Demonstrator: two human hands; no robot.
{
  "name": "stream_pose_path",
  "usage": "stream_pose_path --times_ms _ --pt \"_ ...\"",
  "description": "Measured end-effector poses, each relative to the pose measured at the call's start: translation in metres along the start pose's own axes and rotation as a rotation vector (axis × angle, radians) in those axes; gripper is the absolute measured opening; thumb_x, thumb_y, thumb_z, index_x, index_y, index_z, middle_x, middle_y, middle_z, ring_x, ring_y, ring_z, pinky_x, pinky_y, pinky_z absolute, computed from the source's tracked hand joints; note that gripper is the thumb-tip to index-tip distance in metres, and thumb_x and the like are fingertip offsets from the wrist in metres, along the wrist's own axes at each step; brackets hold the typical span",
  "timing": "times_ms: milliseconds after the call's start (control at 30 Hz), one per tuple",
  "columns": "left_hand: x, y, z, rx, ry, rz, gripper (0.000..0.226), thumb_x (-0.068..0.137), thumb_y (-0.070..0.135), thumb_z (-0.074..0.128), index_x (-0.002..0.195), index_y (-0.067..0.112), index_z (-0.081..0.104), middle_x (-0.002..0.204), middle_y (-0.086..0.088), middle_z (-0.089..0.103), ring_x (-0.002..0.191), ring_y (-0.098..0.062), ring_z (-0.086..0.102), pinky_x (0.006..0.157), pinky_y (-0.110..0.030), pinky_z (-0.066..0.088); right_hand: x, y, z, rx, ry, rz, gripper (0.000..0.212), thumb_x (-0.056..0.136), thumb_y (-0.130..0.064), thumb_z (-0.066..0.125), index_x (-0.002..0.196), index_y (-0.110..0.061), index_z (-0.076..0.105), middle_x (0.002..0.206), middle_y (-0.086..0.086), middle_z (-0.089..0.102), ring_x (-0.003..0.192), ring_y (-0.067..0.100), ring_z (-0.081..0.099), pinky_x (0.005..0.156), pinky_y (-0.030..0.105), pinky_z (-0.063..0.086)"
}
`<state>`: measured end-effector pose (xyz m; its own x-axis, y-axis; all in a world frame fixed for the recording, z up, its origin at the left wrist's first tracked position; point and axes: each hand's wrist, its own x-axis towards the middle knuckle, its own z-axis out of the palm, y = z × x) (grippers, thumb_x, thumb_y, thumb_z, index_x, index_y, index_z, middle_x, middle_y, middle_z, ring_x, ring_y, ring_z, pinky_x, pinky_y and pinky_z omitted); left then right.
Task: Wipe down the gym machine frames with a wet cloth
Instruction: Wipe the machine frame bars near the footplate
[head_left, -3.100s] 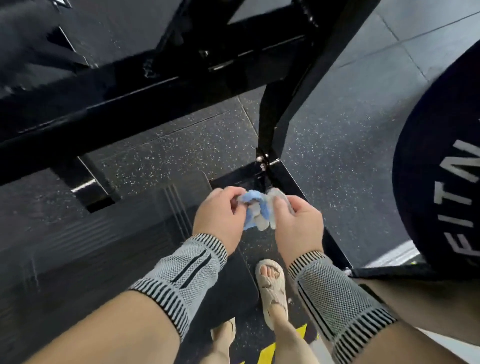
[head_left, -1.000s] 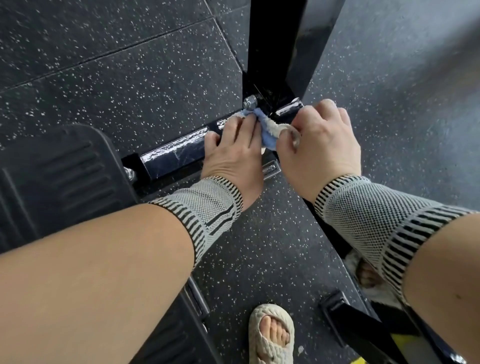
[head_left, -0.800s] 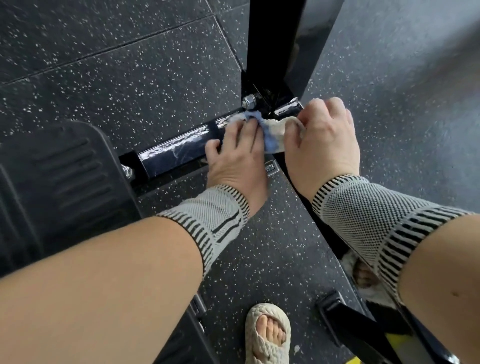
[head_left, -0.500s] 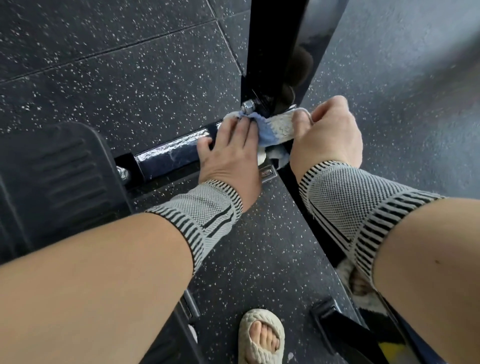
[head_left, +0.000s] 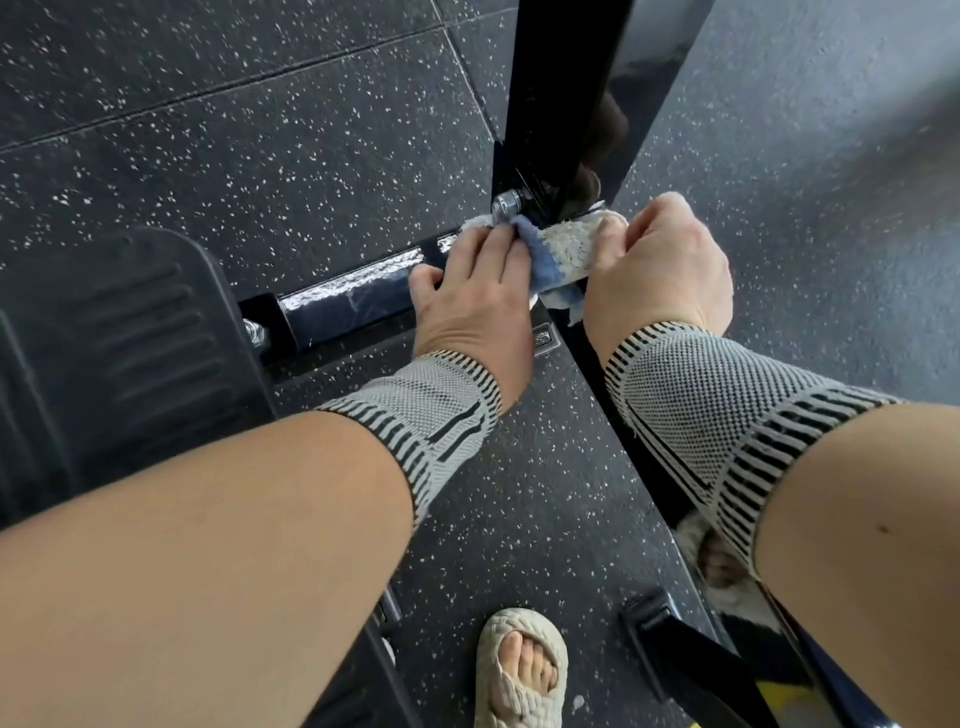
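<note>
A blue and white cloth is stretched between my two hands at the foot of the black upright post, just below a silver bolt. My left hand lies over the low black frame bar, its fingers pressing the cloth's left end against the bar. My right hand is curled into a fist around the cloth's right end. The bar's top shines wet to the left of my left hand.
A ribbed black footplate fills the left side. Another black frame rail runs diagonally under my right forearm. My sandalled foot stands on the speckled rubber floor at the bottom.
Both hands have shifted slightly up and right along the bar toward the post's base, and the cloth is now pulled tighter between them.
</note>
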<state>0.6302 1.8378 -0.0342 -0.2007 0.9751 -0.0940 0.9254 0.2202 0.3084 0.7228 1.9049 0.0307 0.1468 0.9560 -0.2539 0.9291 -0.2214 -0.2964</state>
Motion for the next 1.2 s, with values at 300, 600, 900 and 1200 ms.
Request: stream_pose_path --times_ms 300,600,900,1200 --pt "-0.035 0.000 -0.019 -0.262 -0.285 0.031 0.010 0.094 0.018 0.052 0.099 0.022 0.044 0.084 0.010 0.047 0.074 -0.013 0.052 0.072 -0.035 0.054 -0.007 -0.002 -0.002 -0.005 -0.023 -0.024 0.030 0.092 -0.049 0.038 0.081 -0.024 0.050 0.069 -0.010 0.048 0.088 0.020 0.053 0.069 0.032 0.039" --pt "-0.007 0.000 -0.048 -0.781 0.124 -0.656 0.013 0.087 0.021 0.067 0.090 0.027 0.056 0.082 0.015 0.059 0.073 0.005 0.056 0.067 -0.012 0.050 -0.007 -0.006 -0.004 0.002 -0.044 0.007 0.037 0.088 -0.058 0.033 0.082 -0.025 0.051 0.072 -0.012 0.049 0.090 0.021 0.053 0.072 0.034 0.039" --pt "0.006 0.004 -0.008 -0.017 0.056 -0.106 0.039 0.092 0.023 0.048 0.132 0.023 0.046 0.136 -0.003 0.040 0.124 -0.026 0.035 0.097 -0.042 0.032 -0.008 -0.005 -0.002 0.008 -0.038 -0.011 0.037 0.088 -0.058 0.034 0.077 -0.025 0.048 0.069 -0.012 0.049 0.091 0.020 0.053 0.069 0.032 0.035" --pt "0.011 -0.009 -0.003 -0.061 0.084 -0.077 0.028 0.096 0.024 0.045 0.120 0.028 0.058 0.128 0.002 0.049 0.109 -0.025 0.042 0.089 -0.041 0.034 -0.010 -0.006 -0.002 -0.003 -0.040 -0.013 0.036 0.089 -0.055 0.033 0.071 -0.025 0.043 0.070 -0.011 0.049 0.089 0.020 0.053 0.067 0.032 0.034"
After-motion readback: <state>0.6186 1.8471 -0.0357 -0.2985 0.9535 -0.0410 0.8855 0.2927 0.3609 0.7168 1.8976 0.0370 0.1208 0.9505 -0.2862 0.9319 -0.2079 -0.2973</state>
